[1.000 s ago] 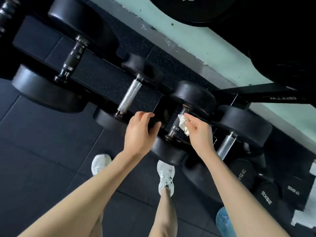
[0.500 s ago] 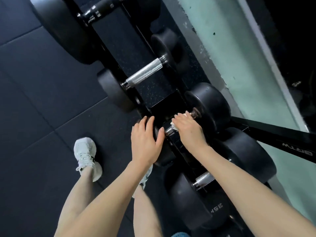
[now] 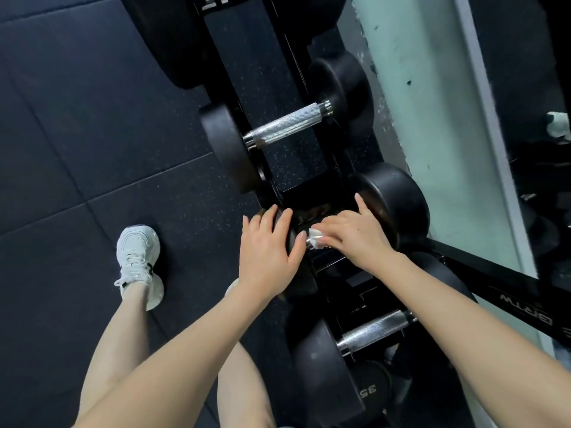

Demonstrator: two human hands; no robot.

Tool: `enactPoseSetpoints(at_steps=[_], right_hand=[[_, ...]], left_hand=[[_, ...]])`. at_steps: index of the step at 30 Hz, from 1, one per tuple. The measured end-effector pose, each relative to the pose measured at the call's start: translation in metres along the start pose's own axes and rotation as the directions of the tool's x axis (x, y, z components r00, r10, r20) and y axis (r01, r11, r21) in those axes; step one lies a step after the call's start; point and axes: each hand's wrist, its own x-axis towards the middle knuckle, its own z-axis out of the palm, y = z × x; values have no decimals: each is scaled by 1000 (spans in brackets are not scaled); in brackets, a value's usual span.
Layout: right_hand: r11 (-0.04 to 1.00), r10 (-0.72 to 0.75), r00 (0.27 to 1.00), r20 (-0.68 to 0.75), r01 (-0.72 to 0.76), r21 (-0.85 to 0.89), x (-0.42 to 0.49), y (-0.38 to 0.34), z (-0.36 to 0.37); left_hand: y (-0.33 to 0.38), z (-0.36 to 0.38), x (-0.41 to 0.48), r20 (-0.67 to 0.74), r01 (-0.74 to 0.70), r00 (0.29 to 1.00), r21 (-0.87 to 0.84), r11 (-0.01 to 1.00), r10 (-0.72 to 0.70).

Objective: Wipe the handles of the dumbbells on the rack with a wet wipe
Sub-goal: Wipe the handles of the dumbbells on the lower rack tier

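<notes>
Wet wipe [image 3: 315, 239], white and crumpled, was seen bunched on handle of middle dumbbell [image 3: 398, 205], between its two black heads. Handle was largely hidden under right hand [image 3: 352, 236]; short chrome stub was shown beside wipe. Wipe was gripped against handle by curled right fingers, index finger stretched toward far head. Left hand [image 3: 267, 257] was laid flat over near head, fingers relaxed, nothing grasped. Rack [image 3: 247, 57], black, was loaded with three dumbbells; upper knurled handle [image 3: 287, 125] and lower knurled handle [image 3: 374, 332] were left bare.
</notes>
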Motion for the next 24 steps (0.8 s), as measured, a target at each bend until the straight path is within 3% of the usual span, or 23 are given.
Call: enactPoseSetpoints(at_steps=[7, 11, 14, 18, 24], right_hand=[[997, -59, 996, 61, 56, 55, 6, -8, 3], [988, -126, 987, 97, 133, -75, 7, 6, -11], [986, -75, 994, 82, 86, -144, 4, 8, -14], [999, 15, 997, 71, -12, -46, 1, -11, -4], [1000, -3, 997, 75, 4, -15, 5, -20, -5]], left_hand=[[-1, 1, 1, -3, -8, 1000, -3, 1000, 8], [-1, 0, 0, 0, -13, 1000, 24, 1000, 13], [0, 0, 0, 3, -14, 1000, 52, 999, 14], [0, -1, 1, 17, -23, 1000, 65, 998, 22], [-1, 0, 1, 13, -30, 999, 61, 998, 30]])
